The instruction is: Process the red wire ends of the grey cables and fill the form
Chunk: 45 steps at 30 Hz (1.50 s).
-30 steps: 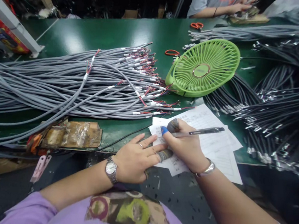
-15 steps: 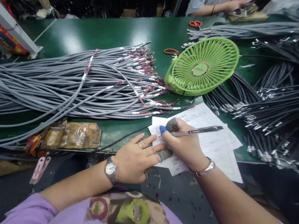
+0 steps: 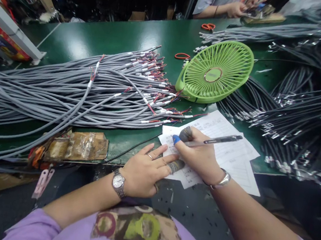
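Observation:
My right hand (image 3: 199, 150) grips a pen (image 3: 224, 139) over several overlapping sheets of printed paper (image 3: 231, 158) at the table's front edge. Blue and grey wraps cover its thumb and index finger, and the pen's tip is hidden from me. Fingers spread, my left hand (image 3: 148, 170) lies flat with its fingertips on the left side of the papers; one finger wears a ring and another a grey wrap. Just beyond both hands rests a large bundle of grey cables (image 3: 74, 92), with stripped coloured wire ends pointing right.
A green fan (image 3: 217, 72) stands behind the papers. Dark cables with metal ends (image 3: 287, 118) pile up on the right. A taped cardboard piece (image 3: 87, 145) and a pink clip (image 3: 43, 183) sit front left. Orange-handled tools (image 3: 208, 27) lie farther back, near another person's hands (image 3: 237, 9).
The pen has tilted and shifted very slightly in my right hand. My left hand stays put. Across the table, the other person's hands have moved closer to the item on the board.

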Tool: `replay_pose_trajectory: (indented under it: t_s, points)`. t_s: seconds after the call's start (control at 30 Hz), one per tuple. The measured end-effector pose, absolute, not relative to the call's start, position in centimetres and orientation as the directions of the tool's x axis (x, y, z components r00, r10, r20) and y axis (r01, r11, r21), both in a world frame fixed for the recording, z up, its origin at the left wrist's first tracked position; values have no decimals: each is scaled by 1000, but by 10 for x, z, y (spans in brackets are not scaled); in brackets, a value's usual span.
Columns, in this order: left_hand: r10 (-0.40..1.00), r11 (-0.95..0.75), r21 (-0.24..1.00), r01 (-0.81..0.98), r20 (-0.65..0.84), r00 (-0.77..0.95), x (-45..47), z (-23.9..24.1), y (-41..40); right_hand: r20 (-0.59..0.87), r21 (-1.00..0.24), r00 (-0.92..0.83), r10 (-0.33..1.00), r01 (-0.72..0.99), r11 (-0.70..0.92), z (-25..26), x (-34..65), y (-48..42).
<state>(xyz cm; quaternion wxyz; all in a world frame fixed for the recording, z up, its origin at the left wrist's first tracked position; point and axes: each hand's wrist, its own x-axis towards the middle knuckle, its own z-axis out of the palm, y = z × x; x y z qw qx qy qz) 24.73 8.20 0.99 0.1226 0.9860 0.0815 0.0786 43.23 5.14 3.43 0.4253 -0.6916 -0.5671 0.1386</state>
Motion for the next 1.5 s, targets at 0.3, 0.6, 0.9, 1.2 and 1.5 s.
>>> replay_pose_trajectory:
  t_s: [0.3, 0.6, 0.9, 1.2, 1.5]
  points:
    - [173, -960, 243, 139, 127, 977, 247, 10, 82, 297, -742, 308, 904, 670, 16, 32, 433, 52]
    - [177, -956, 257, 139, 127, 976, 247, 11, 82, 294, -733, 300, 908, 680, 13, 31, 434, 52]
    - [174, -959, 245, 142, 111, 979, 247, 11, 83, 277, -742, 294, 915, 671, 10, 30, 434, 51]
    - [187, -954, 260, 149, 128, 974, 247, 11, 82, 291, -740, 309, 905, 673, 8, 29, 434, 51]
    - [187, -954, 262, 147, 134, 973, 247, 11, 83, 289, -749, 304, 908, 662, 18, 29, 434, 51]
